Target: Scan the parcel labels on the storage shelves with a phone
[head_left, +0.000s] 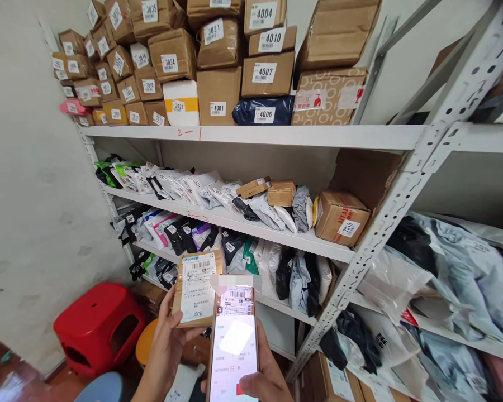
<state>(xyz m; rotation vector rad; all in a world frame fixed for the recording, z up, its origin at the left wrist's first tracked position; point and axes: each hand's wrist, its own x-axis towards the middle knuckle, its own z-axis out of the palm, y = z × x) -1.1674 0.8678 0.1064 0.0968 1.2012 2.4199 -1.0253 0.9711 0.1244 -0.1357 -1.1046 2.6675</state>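
My left hand [171,329] grips a small brown cardboard parcel [218,262] by its lower left side, thumb on the front. A white shipping label [198,296] with a barcode faces me from it. Close by on the right, my right hand [262,374] is wrapped around a smartphone [233,357]. The thumb lies on the lower part of the lit screen, near a red button. On the screen are a picture of a label at the top and a white form with a bright glare below. The phone overlaps the parcel's right edge in this view.
White metal shelves [251,135] ahead carry numbered boxes [219,97] on top and bagged parcels [201,187] below. A perforated upright [402,206] stands at right, with more bags [465,268] beyond. Low on the left are a red stool [98,324] and a blue stool [103,388].
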